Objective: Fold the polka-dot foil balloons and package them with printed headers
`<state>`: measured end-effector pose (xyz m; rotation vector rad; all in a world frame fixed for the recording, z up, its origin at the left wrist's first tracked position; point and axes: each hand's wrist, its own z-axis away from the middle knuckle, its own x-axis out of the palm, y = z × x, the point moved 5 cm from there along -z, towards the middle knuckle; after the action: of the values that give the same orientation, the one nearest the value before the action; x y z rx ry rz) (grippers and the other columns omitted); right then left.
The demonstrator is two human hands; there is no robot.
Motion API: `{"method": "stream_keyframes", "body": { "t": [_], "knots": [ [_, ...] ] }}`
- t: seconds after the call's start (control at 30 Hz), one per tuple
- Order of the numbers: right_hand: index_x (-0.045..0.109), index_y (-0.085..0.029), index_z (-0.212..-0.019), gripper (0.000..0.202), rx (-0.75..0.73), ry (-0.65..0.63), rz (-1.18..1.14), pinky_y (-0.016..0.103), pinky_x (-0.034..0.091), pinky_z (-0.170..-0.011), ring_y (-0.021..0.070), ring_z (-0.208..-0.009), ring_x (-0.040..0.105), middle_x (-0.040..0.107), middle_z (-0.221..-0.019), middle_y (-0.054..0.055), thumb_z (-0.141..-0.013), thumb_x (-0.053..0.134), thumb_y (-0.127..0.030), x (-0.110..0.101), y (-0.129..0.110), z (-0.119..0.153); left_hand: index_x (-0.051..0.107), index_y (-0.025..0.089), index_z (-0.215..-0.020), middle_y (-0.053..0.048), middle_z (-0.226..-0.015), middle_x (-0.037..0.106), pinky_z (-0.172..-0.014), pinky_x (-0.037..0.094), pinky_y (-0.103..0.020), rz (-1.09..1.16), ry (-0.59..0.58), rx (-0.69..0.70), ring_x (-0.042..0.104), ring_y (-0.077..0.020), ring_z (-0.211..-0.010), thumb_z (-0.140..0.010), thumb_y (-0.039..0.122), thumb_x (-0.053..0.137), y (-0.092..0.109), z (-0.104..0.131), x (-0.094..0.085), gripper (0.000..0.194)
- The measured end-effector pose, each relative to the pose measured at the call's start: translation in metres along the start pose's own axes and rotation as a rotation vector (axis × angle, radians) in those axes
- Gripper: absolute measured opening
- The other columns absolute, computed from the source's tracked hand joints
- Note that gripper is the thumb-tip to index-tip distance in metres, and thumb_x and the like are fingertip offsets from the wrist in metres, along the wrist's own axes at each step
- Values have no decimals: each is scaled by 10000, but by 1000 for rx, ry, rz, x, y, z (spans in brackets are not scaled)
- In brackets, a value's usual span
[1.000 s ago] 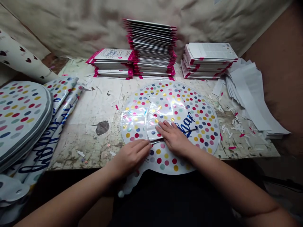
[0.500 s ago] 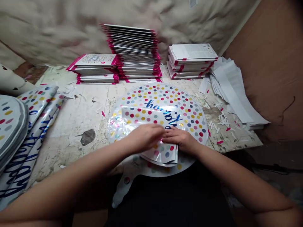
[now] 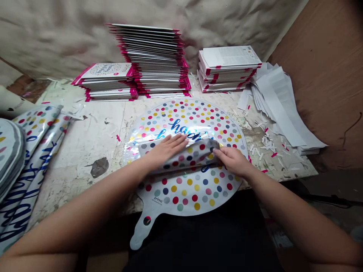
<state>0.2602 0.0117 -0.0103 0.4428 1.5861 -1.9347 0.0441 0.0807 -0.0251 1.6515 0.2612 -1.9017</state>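
A flat white foil balloon (image 3: 187, 190) with coloured dots and blue "happy" lettering lies in front of me, its tail pointing toward me at the lower left. On top of it is a second, folded dotted foil balloon (image 3: 195, 155), partly hidden under my hands. My left hand (image 3: 167, 149) rests on the folded one with fingers stretched out flat. With thumb and fingers, my right hand (image 3: 231, 160) pinches the folded balloon's right end, which is raised a little off the balloon beneath.
Pink-edged card packs stand in a tall stack (image 3: 155, 60) and a low stack (image 3: 110, 81) at the back. White packs (image 3: 229, 70) and loose paper strips (image 3: 279, 102) lie right. More dotted balloons (image 3: 36, 151) lie left. Paper scraps litter the worn table (image 3: 99, 128).
The folded balloon's near flap has been lifted and turned away from me, baring the lower balloon's dots. My hands have moved apart, and my right hand now pinches the folded end.
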Motion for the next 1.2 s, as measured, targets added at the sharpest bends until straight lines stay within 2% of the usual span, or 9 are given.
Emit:
{"method": "stream_keyframes", "body": {
  "t": [0.13,0.23,0.3,0.4,0.53,0.63,0.83,0.97,1.2],
  "knots": [
    [533,-181,-702,316,404,-94,-114,242,430,-420,119,-412,514,522,-519,-13,-839,481,-461,4,3,-32,320,156,-1388,-92,-1438,346,-1080,249,-464,7,237,-493,273,-249,-1339,-930,373,276,-54,59,-28,509],
    [565,-181,-769,286,488,-118,-74,254,436,-398,132,-371,512,493,-458,-22,-842,489,-447,5,5,-46,352,127,-1362,-95,-1410,386,-1096,263,-405,-47,622,-598,293,-208,-1330,-945,303,241,-23,81,-46,466],
    [585,-173,-796,287,481,-112,-14,274,465,-423,151,-403,548,528,-484,-1,-857,469,-429,3,3,-47,325,170,-1381,-57,-1451,328,-1109,231,-410,-62,491,-280,219,-204,-1362,-945,339,248,26,66,-29,474],
    [603,-163,-941,260,400,8,162,350,528,-594,228,-678,650,652,-741,89,-871,456,-366,0,-9,-33,305,74,-1388,-157,-1467,253,-1097,212,-463,-76,256,-168,179,-302,-1363,-893,532,303,68,46,9,674],
    [473,-141,-1259,395,-340,160,643,469,386,-988,285,-1205,457,527,-1275,146,-870,424,-186,23,-53,3,239,64,-1414,-169,-1487,156,-1102,158,-470,-57,163,-189,107,-315,-1373,-862,614,279,68,42,35,780],
    [485,-60,-1254,420,-665,95,856,506,361,-1009,308,-1220,444,495,-1302,202,-849,373,-72,50,-54,22,255,56,-1407,-185,-1482,154,-1096,159,-479,-36,165,-169,102,-318,-1373,-857,621,285,62,47,33,788],
    [615,-65,-1078,330,-705,215,922,550,419,-945,313,-1010,609,656,-1045,212,-863,365,-65,45,-54,33,343,33,-1362,-217,-1429,293,-1070,236,-487,-64,159,-262,261,-343,-1328,-849,547,393,72,36,12,728],
    [475,-251,-1275,428,-989,155,696,496,316,-1070,247,-1184,504,593,-1219,75,-865,464,-129,39,-66,71,399,25,-1323,-220,-1343,438,-1026,344,-407,-69,122,-323,414,-303,-1251,-841,173,440,71,28,0,507],
    [-28,-159,-1451,907,-529,309,427,522,289,-1068,292,-1367,151,135,-1498,161,-800,593,-270,1,3,42,286,328,-1397,-64,-1475,263,-1037,332,-426,121,89,41,252,-285,-1341,-891,229,430,63,32,8,536]
  ]
}}
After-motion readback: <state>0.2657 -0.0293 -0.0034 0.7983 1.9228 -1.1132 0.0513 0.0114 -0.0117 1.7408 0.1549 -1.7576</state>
